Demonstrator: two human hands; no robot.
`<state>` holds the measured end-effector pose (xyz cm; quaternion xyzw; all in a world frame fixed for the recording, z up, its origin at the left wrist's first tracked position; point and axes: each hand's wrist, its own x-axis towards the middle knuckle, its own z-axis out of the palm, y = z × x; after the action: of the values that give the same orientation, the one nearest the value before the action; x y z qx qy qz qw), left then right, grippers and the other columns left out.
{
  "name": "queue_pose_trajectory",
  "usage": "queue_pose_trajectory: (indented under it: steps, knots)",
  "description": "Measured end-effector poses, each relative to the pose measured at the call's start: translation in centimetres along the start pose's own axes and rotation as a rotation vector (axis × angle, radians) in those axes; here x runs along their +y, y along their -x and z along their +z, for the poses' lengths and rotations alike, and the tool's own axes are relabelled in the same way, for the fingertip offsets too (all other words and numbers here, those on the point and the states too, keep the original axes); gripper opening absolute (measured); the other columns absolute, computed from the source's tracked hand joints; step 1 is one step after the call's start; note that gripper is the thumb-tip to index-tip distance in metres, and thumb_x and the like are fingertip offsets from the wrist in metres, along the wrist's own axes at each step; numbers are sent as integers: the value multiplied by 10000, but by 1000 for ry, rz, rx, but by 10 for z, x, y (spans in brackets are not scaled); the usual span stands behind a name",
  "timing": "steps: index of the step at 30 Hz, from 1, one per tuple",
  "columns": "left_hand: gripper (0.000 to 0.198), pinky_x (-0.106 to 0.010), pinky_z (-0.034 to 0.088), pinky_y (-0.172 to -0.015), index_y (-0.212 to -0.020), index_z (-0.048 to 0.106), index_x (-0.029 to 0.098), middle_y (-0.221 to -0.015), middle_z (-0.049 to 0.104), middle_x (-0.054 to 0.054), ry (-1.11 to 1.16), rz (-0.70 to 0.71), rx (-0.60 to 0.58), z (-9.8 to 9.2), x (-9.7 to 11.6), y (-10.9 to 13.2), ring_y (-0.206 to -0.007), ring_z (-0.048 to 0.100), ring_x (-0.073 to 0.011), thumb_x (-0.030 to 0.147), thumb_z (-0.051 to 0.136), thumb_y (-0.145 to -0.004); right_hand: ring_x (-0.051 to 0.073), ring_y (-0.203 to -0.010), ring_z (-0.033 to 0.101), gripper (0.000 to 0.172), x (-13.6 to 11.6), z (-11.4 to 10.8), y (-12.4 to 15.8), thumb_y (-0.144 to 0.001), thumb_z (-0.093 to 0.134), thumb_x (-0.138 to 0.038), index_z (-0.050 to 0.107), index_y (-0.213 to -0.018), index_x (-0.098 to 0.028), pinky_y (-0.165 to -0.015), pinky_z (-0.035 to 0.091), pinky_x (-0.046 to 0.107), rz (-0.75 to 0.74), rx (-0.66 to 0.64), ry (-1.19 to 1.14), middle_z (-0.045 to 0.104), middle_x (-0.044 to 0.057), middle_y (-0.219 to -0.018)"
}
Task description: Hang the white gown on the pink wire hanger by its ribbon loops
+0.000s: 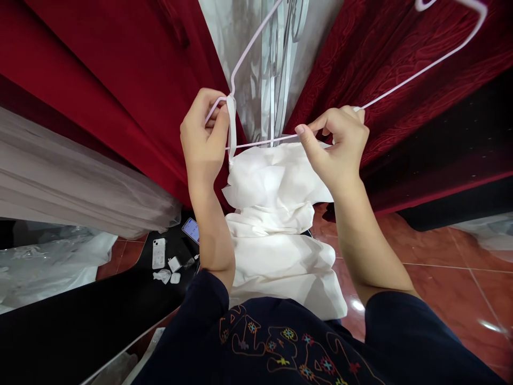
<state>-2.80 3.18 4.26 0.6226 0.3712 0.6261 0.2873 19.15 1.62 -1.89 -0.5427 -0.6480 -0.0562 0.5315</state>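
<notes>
A pale pink clothes hanger (264,142) spans both hands, tilted, and its upper parts run out of the frame. My left hand (206,133) is closed around its left end. A thin white strap (232,125) of the garment loops over the hanger there, beside my fingertips. With thumb and fingers closed, my right hand (339,141) grips the hanger's lower bar further right. A scrap of white shows at its knuckles, too small to identify. The white garment (276,182) hangs below the bar in folds, down to my lap.
Dark red curtain-like fabric (132,80) hangs on the left, and patterned red fabric (332,69) on the right. Pale tulle (80,171) droops over a black bench (100,315). On it lie a white phone (158,253), a lit phone (191,230) and a charger (174,264). The floor is red tile (441,256).
</notes>
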Motion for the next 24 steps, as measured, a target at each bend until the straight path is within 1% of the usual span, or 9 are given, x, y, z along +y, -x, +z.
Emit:
queue_pose_trajectory:
  steps: [4,6,8,10,12,16,19,21,24]
  knots:
    - [102,-248,427,-617,-918,649,214,-838,553,-12,309,-40,164,0,-12,18,-661,497,-104,135,585,-922,129,-713,483,431,-5,2,2,-861,492,-559,499,-654,-181,-852,384,377,-1,-29,-37,504,14,-647]
    - [144,-237,460,-665,-964,632,214,-807,515,-13,606,-173,220,5,-13,27,-677,516,-99,276,502,-971,118,-704,476,417,-12,6,3,-867,490,-550,517,-668,-185,-836,379,362,1,-49,-87,530,11,-670]
    - [339,-230,482,-780,-1033,603,200,-838,507,-23,804,-236,255,15,-10,35,-757,552,-104,441,366,-1000,110,-699,470,402,-18,10,4,-871,493,-541,533,-682,-189,-828,374,351,8,-59,-122,553,6,-694]
    - [408,-235,470,-874,-1081,563,207,-865,497,-23,822,-187,328,26,-7,41,-810,564,-112,503,293,-1002,107,-703,472,389,-23,13,4,-869,501,-537,538,-693,-192,-840,376,350,19,-51,-137,564,2,-706]
    - [350,-233,460,-882,-1065,535,238,-812,453,-9,741,-116,406,35,-6,44,-784,548,-115,478,286,-1012,109,-716,485,377,-27,14,5,-868,507,-530,542,-698,-195,-860,383,355,35,-44,-147,570,1,-711]
    - [278,-209,442,-694,-939,508,243,-688,251,18,656,-28,451,37,-8,43,-593,403,-115,404,298,-1026,119,-757,539,307,-33,6,7,-872,519,-492,604,-752,-222,-872,407,366,23,-89,-189,620,-1,-754]
    - [293,-215,405,-613,-888,482,241,-688,188,21,636,-48,438,30,-10,38,-548,330,-120,420,295,-1025,136,-857,596,209,-33,-2,10,-884,519,-422,648,-870,-258,-892,434,378,-22,-128,-240,671,1,-876]
    - [311,-217,398,-603,-879,475,235,-692,182,22,655,-82,419,27,-11,35,-548,324,-120,426,278,-1027,143,-889,609,172,-24,-7,8,-889,515,-363,653,-920,-265,-871,460,373,-45,-46,-288,675,15,-924]
    - [315,-210,395,-596,-874,475,221,-683,189,23,728,-123,388,24,-11,34,-550,329,-113,376,256,-1038,156,-883,600,158,6,-18,-3,-873,535,-300,655,-936,-219,-845,465,370,-81,288,-337,646,59,-909]
